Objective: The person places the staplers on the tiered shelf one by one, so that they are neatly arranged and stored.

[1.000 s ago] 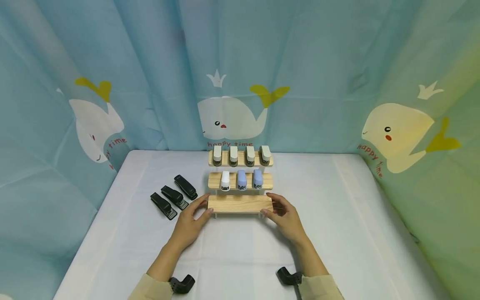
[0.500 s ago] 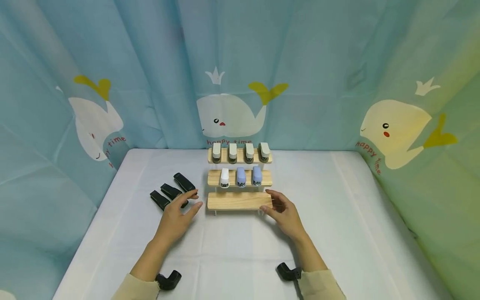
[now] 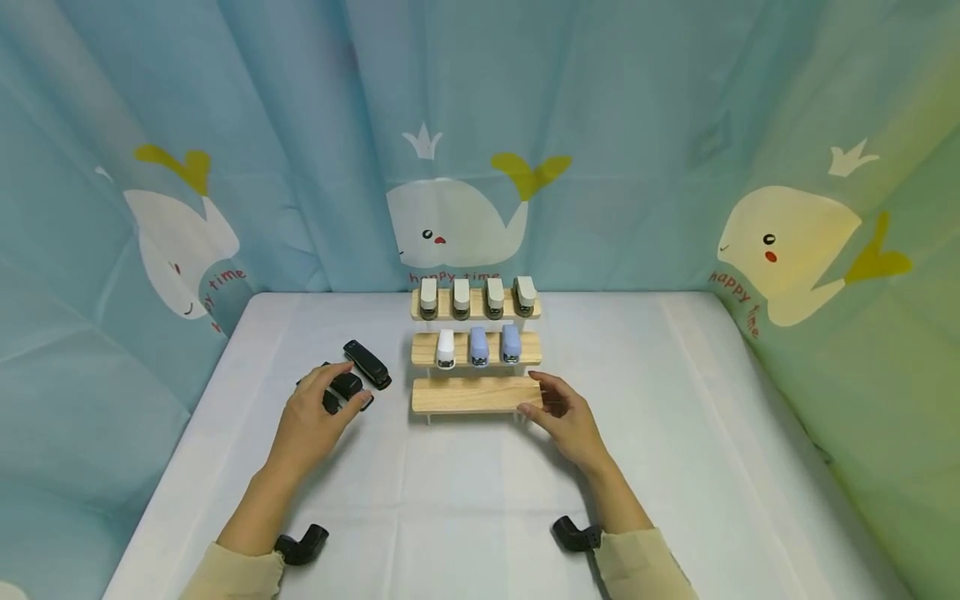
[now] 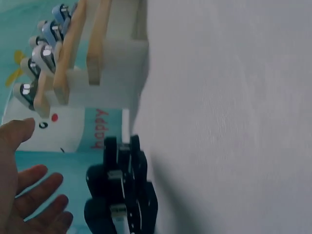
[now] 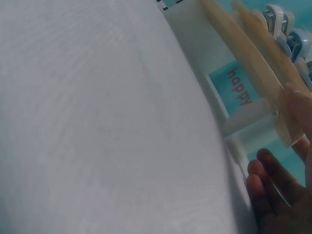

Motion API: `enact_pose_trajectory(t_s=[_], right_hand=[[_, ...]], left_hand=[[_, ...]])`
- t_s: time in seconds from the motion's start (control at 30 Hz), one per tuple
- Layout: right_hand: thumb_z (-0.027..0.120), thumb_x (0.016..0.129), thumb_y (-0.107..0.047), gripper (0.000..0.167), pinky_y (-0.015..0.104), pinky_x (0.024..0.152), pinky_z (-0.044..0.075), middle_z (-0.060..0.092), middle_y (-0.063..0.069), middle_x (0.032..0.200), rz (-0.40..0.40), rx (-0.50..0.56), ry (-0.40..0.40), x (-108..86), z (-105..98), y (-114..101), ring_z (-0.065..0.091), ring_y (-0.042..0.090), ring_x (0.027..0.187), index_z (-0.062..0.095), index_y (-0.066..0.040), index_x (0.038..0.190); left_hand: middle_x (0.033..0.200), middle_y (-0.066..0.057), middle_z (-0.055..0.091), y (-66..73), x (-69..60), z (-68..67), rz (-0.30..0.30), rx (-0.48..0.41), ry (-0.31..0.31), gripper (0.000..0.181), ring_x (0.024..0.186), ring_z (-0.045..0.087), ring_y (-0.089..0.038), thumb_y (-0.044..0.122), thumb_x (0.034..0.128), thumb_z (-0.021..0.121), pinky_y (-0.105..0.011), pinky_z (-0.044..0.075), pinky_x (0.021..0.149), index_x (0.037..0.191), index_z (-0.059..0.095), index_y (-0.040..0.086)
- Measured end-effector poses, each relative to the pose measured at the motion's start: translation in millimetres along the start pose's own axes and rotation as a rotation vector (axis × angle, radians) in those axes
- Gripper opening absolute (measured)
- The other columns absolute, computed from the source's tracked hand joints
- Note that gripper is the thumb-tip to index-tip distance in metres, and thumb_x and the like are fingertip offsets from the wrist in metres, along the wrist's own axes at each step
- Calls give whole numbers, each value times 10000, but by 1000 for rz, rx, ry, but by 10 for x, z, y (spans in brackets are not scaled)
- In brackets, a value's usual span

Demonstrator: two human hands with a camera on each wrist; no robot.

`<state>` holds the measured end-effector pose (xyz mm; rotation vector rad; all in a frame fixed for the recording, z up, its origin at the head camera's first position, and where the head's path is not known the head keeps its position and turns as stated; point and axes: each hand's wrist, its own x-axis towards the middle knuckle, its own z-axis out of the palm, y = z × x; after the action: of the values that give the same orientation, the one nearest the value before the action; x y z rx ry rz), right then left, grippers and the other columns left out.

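My left hand [image 3: 306, 421] hovers over the black staplers, thumb and fingers spread apart. One black stapler [image 3: 367, 365] lies fully visible beyond the fingertips; two others are partly hidden beneath the hand. In the left wrist view the black staplers [image 4: 122, 183] stand in a row beside the fingers, with a gap between. My right hand [image 3: 572, 425] holds the right end of a three-tier wooden stand [image 3: 476, 395], thumb at the front corner and a finger at the back. The right wrist view has the thumb [image 5: 298, 105] against the board's end.
Several pale mini staplers [image 3: 461, 298] stand on the top tier. The middle tier carries a white mini stapler [image 3: 446, 348] and two blue mini staplers [image 3: 479, 346]. A whale-print curtain [image 3: 637, 150] surrounds the white table [image 3: 675, 433] at back and sides.
My left hand has left the stand's left end and moved left over the black staplers. The right hand stays at the right end. The head view has tilted slightly.
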<state>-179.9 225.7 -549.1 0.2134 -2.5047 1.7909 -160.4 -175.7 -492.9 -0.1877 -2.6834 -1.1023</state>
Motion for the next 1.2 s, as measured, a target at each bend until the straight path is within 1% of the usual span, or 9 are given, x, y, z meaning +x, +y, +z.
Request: enact_pose_trajectory(t_s=[0.17,0.33,0.57,0.7,0.73,0.93,1.03,1.13,1.2], right_hand=[[837,889,-173,587,218,882,529,676,172,1216,-14,2,-2,21,-16,-8,624,245,1049,610,-149,1429],[842,884,-172,587,214,878,531,673,167,1208,-4,5,0,22,-16,-30,622,239,1049,613,-159,1425],[839,888,-186,599,215,890,537,671,164,1237,6,1,-1,14,-12,-61,627,232,1080,601,-152,1437],[830,897,-178,593,218,900,538,670,175,1251,4,3,-2,12,-7,-67,631,248,1095,598,-151,1442],[823,901,-163,591,225,903,539,668,189,1253,3,0,-3,13,-6,-69,631,265,1100,593,-135,1446],[822,903,-160,589,224,906,531,663,191,1252,4,-18,1,13,-4,-52,626,245,1091,593,-125,1445],[841,886,-186,597,221,898,528,665,169,1244,16,-19,4,7,0,-49,622,225,1076,605,-153,1434],[846,882,-202,599,223,893,525,664,162,1239,20,-18,5,-6,6,-46,620,221,1068,610,-158,1430],[850,878,-209,600,216,893,525,664,155,1236,25,-18,7,-17,10,-40,619,213,1067,612,-163,1428]], left_hand=[[1516,-223,488,-102,42,-52,-38,80,-24,688,1422,427,-441,431,960,740,-629,395,1124,1483,508,48],[1548,-244,428,-229,61,-72,-93,144,-43,779,1450,362,-463,494,961,714,-653,379,1124,1516,455,12],[1583,-288,339,-302,75,-119,-190,183,-97,971,1489,270,-496,615,941,671,-694,349,1126,1562,347,-58],[1597,-321,296,-352,74,-118,-246,192,-131,1080,1499,240,-513,674,913,663,-703,334,1136,1570,293,-100],[1600,-328,287,-369,72,-118,-257,196,-139,1100,1502,233,-515,685,908,661,-703,333,1139,1571,283,-107],[1607,-342,262,-462,70,-112,-318,216,-177,1168,1494,240,-529,739,881,647,-724,350,1108,1576,257,-115],[1595,-347,275,-494,57,-110,-333,218,-179,1171,1476,261,-541,744,876,648,-729,363,1087,1573,264,-115],[1580,-344,299,-521,45,-114,-340,217,-176,1172,1456,287,-547,756,866,652,-722,379,1072,1570,284,-105],[1571,-343,301,-527,44,-120,-349,218,-186,1178,1438,296,-552,761,857,657,-722,385,1058,1571,285,-98]])
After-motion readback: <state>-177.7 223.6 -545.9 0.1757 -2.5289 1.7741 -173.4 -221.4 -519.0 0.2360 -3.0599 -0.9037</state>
